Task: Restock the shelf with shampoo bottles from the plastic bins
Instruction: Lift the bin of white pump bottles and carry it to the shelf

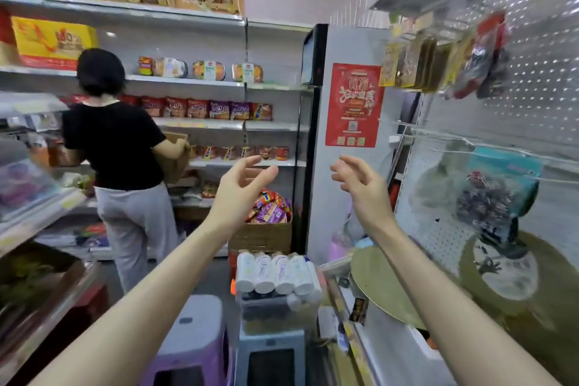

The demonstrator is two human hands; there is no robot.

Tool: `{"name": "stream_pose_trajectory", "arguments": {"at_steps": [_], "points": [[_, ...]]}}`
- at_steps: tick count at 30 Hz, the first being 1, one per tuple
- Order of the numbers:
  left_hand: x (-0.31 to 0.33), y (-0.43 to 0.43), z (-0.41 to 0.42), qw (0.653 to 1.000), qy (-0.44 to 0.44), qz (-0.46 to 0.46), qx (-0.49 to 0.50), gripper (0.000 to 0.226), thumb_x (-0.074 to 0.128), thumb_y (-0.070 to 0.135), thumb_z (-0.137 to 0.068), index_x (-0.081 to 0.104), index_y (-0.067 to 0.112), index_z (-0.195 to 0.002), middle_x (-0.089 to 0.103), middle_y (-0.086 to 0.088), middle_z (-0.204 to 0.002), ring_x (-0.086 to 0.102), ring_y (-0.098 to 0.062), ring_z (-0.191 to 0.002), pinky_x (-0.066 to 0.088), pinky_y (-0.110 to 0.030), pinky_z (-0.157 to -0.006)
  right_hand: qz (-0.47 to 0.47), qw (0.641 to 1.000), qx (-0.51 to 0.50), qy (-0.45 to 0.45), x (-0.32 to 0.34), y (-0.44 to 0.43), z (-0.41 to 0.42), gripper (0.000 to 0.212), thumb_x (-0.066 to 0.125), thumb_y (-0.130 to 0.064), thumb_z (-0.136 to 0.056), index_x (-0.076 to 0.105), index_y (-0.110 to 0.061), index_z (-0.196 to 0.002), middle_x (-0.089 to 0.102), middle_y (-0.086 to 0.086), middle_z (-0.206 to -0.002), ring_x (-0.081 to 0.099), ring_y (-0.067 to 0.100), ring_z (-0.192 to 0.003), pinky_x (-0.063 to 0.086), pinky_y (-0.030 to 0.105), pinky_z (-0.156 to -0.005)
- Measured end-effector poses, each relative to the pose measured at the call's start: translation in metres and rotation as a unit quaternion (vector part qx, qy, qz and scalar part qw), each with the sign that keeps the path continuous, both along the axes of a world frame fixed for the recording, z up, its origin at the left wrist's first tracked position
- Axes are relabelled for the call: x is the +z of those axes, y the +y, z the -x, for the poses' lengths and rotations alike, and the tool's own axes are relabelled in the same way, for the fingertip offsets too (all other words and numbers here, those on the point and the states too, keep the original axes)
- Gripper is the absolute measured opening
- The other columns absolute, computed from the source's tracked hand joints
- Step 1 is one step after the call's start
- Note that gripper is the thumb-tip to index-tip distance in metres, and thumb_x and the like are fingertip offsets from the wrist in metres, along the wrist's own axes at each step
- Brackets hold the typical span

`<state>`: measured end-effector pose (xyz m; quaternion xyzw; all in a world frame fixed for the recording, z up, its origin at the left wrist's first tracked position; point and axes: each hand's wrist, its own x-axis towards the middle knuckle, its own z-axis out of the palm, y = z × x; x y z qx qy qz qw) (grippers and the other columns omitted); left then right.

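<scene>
Several white shampoo bottles (275, 273) lie side by side on top of a clear plastic bin (269, 310), which rests on a grey stool (271, 354) low in the aisle. My left hand (242, 183) and my right hand (360, 182) are both raised in the air well above the bottles, fingers spread, palms facing each other, holding nothing. The white pegboard shelf unit (438, 229) stands at my right.
A person in a black top (116, 147) stands at the left shelves holding a cardboard box. A purple stool (191, 341) sits left of the grey one. A snack-filled carton (266, 229) stands behind the bin. A fridge with a red poster (354, 103) is ahead.
</scene>
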<state>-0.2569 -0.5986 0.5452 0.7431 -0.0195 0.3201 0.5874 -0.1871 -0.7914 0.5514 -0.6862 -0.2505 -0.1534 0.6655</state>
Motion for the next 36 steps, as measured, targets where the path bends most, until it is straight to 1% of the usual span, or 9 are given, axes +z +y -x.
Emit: {"name": "stream_pose_trajectory", "arguments": {"at_steps": [4, 10, 16, 18, 21, 25, 29, 33, 36], "points": [[-0.016, 0.026, -0.082, 1.000, 0.015, -0.003, 0.002, 0.041, 0.061, 0.037, -0.090, 0.052, 0.023, -0.128, 0.062, 0.010, -0.106, 0.058, 0.001, -0.097, 0.043, -0.016, -0.074, 0.013, 1.000, 0.002, 0.013, -0.020, 0.030, -0.085, 0.019, 0.058, -0.027, -0.094, 0.059, -0.021, -0.112, 0.067, 0.005, -0.116, 0.061, 0.021, -0.111, 0.046, 0.038, -0.102], [-0.057, 0.065, -0.209, 0.998, 0.058, 0.014, 0.033, 0.045, 0.063, 0.039, -0.088, 0.053, 0.019, -0.128, 0.064, 0.003, -0.112, 0.061, -0.007, -0.102, 0.048, -0.022, -0.079, 0.016, 0.998, 0.027, 0.046, -0.062, 0.070, -0.224, 0.022, 0.062, -0.031, -0.091, 0.059, -0.022, -0.110, 0.066, 0.001, -0.110, 0.062, 0.021, -0.109, 0.047, 0.032, -0.096], [-0.112, 0.103, -0.321, 0.988, 0.128, 0.060, 0.059, 0.042, 0.069, 0.046, -0.082, 0.056, 0.025, -0.116, 0.066, 0.000, -0.107, 0.063, -0.010, -0.098, 0.050, -0.029, -0.086, 0.045, 0.991, 0.046, 0.118, -0.121, 0.107, -0.352, 0.026, 0.060, -0.027, -0.093, 0.061, -0.014, -0.116, 0.066, 0.002, -0.106, 0.062, 0.018, -0.104, 0.044, 0.019, -0.079], [-0.138, 0.116, -0.347, 0.982, 0.161, 0.070, 0.071, 0.034, 0.067, 0.042, -0.085, 0.055, 0.027, -0.114, 0.065, 0.004, -0.104, 0.061, -0.008, -0.096, 0.048, -0.026, -0.083, 0.064, 0.986, 0.049, 0.146, -0.147, 0.120, -0.384, 0.027, 0.060, -0.028, -0.093, 0.061, -0.015, -0.116, 0.066, 0.001, -0.106, 0.062, 0.018, -0.103, 0.044, 0.020, -0.080], [-0.175, 0.136, -0.379, 0.973, 0.200, 0.081, 0.087, 0.030, 0.064, 0.032, -0.089, 0.054, 0.023, -0.116, 0.062, 0.012, -0.098, 0.059, -0.001, -0.091, 0.045, -0.018, -0.074, 0.080, 0.977, 0.051, 0.190, -0.185, 0.136, -0.419, 0.026, 0.060, -0.029, -0.093, 0.061, -0.016, -0.116, 0.066, -0.001, -0.104, 0.062, 0.015, -0.100, 0.044, 0.012, -0.074], [-0.236, 0.172, -0.427, 0.952, 0.274, 0.092, 0.099, 0.031, 0.063, 0.032, -0.090, 0.053, 0.021, -0.117, 0.062, 0.012, -0.095, 0.059, 0.001, -0.086, 0.045, -0.012, -0.067, 0.124, 0.961, 0.029, 0.247, -0.244, 0.154, -0.472, 0.034, 0.061, -0.029, -0.093, 0.060, -0.011, -0.121, 0.066, 0.002, -0.111, 0.061, 0.014, -0.103, 0.046, 0.014, -0.078], [-0.303, 0.207, -0.461, 0.919, 0.350, 0.143, 0.112, 0.047, 0.066, 0.038, -0.087, 0.053, 0.015, -0.126, 0.064, -0.002, -0.106, 0.061, -0.015, -0.098, 0.045, -0.025, -0.081, 0.174, 0.936, -0.005, 0.306, -0.307, 0.164, -0.512, 0.036, 0.061, -0.030, -0.093, 0.060, -0.009, -0.122, 0.065, 0.005, -0.115, 0.060, 0.016, -0.106, 0.048, 0.029, -0.093], [-0.360, 0.229, -0.483, 0.875, 0.433, 0.167, 0.136, 0.058, 0.068, 0.043, -0.084, 0.050, 0.011, -0.129, 0.060, -0.003, -0.114, 0.058, -0.020, -0.105, 0.043, -0.029, -0.088, 0.221, 0.905, -0.028, 0.364, -0.361, 0.167, -0.540, 0.036, 0.060, -0.032, -0.093, 0.060, -0.010, -0.122, 0.063, 0.000, -0.113, 0.058, 0.011, -0.104, 0.043, 0.021, -0.087], [-0.400, 0.237, -0.491, 0.846, 0.479, 0.186, 0.141, 0.055, 0.066, 0.036, -0.088, 0.047, 0.005, -0.129, 0.056, -0.006, -0.119, 0.053, -0.021, -0.104, 0.040, -0.028, -0.088, 0.236, 0.879, -0.047, 0.412, -0.396, 0.163, -0.548, 0.030, 0.061, -0.036, -0.092, 0.061, -0.018, -0.116, 0.063, -0.008, -0.108, 0.058, 0.009, -0.103, 0.044, 0.022, -0.086]]}}
